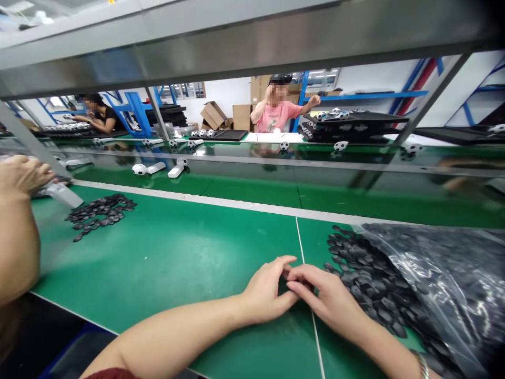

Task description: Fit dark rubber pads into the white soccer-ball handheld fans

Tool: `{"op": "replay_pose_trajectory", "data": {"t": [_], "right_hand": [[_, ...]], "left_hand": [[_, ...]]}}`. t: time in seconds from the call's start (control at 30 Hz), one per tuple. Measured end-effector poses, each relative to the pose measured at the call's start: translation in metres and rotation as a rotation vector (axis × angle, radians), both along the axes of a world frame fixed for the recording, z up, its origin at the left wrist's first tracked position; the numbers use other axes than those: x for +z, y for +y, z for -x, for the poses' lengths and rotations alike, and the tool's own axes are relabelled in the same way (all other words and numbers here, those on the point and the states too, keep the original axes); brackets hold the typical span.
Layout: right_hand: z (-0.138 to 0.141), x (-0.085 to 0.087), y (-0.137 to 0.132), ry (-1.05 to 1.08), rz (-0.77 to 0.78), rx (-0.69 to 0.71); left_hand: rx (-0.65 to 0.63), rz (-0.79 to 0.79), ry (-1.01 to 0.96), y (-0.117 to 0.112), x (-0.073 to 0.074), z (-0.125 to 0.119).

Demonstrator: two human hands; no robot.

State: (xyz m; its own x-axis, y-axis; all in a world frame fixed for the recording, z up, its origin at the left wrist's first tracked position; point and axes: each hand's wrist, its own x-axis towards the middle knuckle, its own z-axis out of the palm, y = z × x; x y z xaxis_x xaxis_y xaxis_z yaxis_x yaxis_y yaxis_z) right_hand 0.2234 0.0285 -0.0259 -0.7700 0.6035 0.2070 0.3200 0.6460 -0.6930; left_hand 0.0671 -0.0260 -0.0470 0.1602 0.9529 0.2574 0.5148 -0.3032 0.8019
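Note:
My left hand point(269, 291) and my right hand point(329, 298) meet at their fingertips just over the green table point(189, 258). Both have their fingers curled inward in a pinch. Whatever lies between the fingertips is hidden or too small to make out. Close by my right hand spreads a pile of small flat black pieces point(379, 287). A clear plastic bag point(453, 268) full of more such pieces lies against the pile at the right.
A second heap of black pieces point(100, 213) lies at the left, near a co-worker's hand point(26, 173) with a white part point(65, 195). Beyond a pale rail point(221, 201), soccer-ball-patterned parts point(177, 168) sit on the green belt. Two people work across the line.

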Motion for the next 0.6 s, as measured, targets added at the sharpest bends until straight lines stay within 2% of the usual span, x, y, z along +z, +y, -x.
{"op": "replay_pose_trajectory", "data": {"t": [0.17, 0.3, 0.47, 0.6], "right_hand": [[-0.0001, -0.0012, 0.0017, -0.016, 0.037, 0.065], [0.0000, -0.0038, 0.0036, 0.067, 0.037, 0.045], [0.0006, -0.0082, 0.0046, 0.130, -0.038, 0.053], [0.0010, -0.0075, 0.0041, 0.175, -0.117, 0.012]], "left_hand": [[0.003, 0.011, 0.014, 0.0016, -0.0014, 0.0021], [-0.009, -0.018, -0.003, 0.0009, 0.0008, 0.0027], [-0.006, -0.011, -0.001, 0.0018, 0.0015, 0.0031], [0.028, 0.010, 0.079, 0.0044, -0.0034, 0.0029]]}}
